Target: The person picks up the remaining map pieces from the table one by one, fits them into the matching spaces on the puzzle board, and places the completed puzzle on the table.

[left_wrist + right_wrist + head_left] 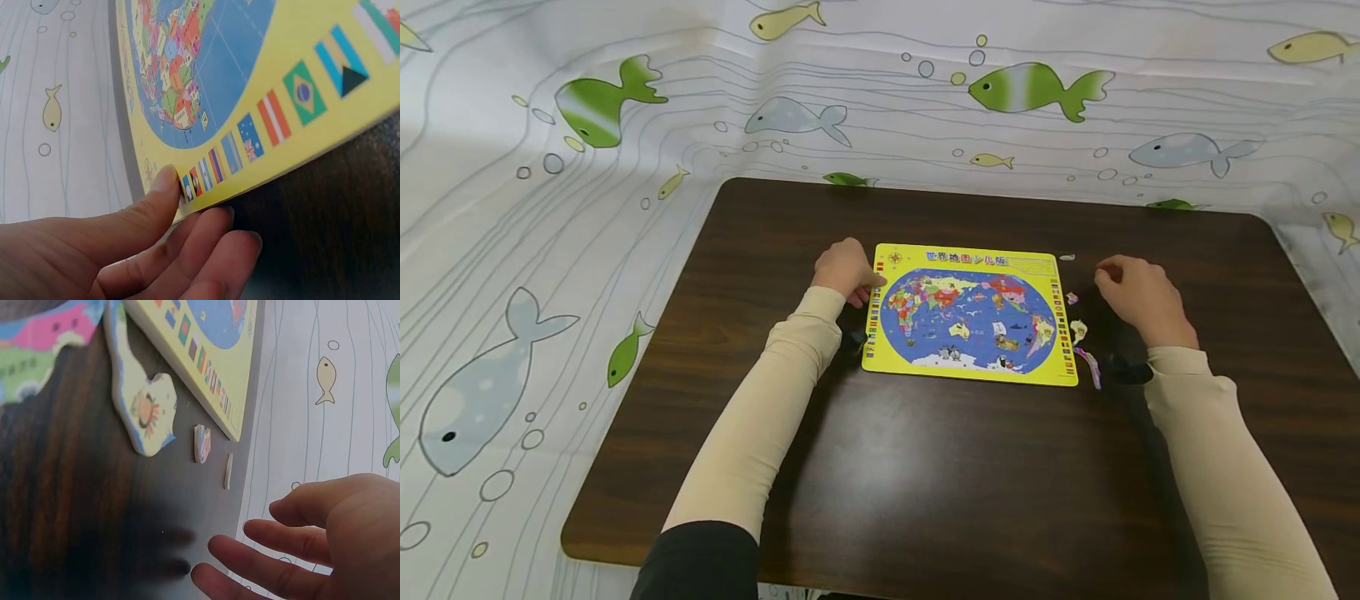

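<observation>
A yellow-bordered world map puzzle board [895,364] lies on the dark table, its oval filled with coloured land and blue sea. My left hand [846,271] is at the board's left edge, pinching it: the thumb [164,181] presses on the yellow border beside the flags, while the other fingers sit at the edge below. Off the board's right side, my right hand [1142,296] hovers with fingers apart and holds nothing. Between it and the board lie loose puzzle pieces: a cream one [1078,331], a long pink-purple one [1090,367], a small pinkish one [1072,297] and a thin pale one [1067,257].
The brown wooden table [925,500] has rounded corners. White cloth [880,100] printed with fish hangs behind it and along the left side. Dark shadows [169,556] of the right fingers fall on the tabletop.
</observation>
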`<state>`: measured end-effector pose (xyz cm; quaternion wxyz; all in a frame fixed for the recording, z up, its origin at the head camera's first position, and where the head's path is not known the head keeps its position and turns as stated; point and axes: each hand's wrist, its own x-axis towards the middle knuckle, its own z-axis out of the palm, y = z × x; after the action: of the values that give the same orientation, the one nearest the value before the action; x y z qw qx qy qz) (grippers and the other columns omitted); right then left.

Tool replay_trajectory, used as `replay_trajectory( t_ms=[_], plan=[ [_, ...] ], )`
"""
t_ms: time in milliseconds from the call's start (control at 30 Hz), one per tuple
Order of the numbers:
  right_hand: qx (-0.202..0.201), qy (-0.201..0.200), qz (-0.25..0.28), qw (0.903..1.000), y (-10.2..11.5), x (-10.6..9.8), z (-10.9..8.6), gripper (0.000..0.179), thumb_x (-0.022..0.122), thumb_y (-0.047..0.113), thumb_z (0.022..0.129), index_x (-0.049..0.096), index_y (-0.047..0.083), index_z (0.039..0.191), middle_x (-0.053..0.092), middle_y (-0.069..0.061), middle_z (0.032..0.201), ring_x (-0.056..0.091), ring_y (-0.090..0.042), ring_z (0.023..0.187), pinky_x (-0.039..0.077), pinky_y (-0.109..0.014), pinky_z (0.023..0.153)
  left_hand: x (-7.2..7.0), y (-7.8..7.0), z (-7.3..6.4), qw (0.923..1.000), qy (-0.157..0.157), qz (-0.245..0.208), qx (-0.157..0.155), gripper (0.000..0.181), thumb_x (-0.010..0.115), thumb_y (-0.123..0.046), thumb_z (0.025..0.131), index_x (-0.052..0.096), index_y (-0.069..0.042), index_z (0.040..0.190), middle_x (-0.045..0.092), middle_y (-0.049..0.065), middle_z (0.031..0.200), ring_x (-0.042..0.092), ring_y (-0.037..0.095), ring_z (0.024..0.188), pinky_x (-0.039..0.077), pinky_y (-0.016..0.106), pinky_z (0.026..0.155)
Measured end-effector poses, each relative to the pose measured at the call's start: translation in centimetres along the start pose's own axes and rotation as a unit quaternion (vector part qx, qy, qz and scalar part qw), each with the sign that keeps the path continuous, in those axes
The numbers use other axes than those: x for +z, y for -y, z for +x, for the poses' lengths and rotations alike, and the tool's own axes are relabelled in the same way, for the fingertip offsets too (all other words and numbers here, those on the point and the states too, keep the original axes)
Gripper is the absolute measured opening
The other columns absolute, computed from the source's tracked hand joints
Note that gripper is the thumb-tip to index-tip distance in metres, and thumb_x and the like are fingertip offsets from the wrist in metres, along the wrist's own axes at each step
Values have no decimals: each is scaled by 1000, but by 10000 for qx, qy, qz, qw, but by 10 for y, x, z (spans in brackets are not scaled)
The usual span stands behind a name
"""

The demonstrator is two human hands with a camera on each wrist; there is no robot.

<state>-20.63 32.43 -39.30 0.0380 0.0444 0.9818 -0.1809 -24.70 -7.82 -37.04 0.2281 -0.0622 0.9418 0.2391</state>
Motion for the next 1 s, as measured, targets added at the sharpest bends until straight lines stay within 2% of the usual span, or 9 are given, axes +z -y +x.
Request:
replay_trajectory(
  t_ms=[300,500,600,733,867,1000],
  plan=[
    [-126,125,27,9998,-1,0,1,46,42,35,99,55,2,128,59,-26,117,55,-36,89,47,-52,70,-3,3,2,9992,199,-172,-311,33,71,-36,85,71,-3,81,73,12,79,72,22,66,58,32,63],
    [-78,134,32,9999,-6,-2,-2,46,42,36,99,55,2,127,59,-26,115,55,-36,87,47,-52,69,1,2,4,9992,242,-190,-238,33,71,-36,85,71,-3,81,73,12,77,72,22,67,58,32,63],
    [-124,267,51,9996,-7,-4,-4,48,41,38,99,55,1,126,59,-27,115,56,-36,89,48,-55,73,4,1,4,9994,242,-182,-179,34,71,-36,86,71,-2,82,73,12,77,72,23,67,58,33,63],
    [-297,966,55,9949,-7,-11,-8,45,47,35,99,58,-1,122,62,-26,112,59,-34,89,49,-57,80,4,2,3,9997,172,-167,-109,34,71,-36,86,72,-2,81,73,13,77,72,23,65,58,33,62],
    [-334,1822,78,9827,-7,-19,-15,42,54,33,97,61,-2,119,65,-24,107,63,-29,86,51,-53,79,4,3,3,9996,122,-195,-135,34,71,-36,85,71,-3,80,73,12,77,72,22,64,58,32,62],
    [-133,2205,390,9745,-8,-24,-24,43,56,32,96,62,-5,117,67,-24,105,66,-23,81,56,-44,73,4,2,3,9995,153,-215,-170,34,72,-36,85,71,-2,82,72,13,78,72,23,65,58,32,63]
  ],
)
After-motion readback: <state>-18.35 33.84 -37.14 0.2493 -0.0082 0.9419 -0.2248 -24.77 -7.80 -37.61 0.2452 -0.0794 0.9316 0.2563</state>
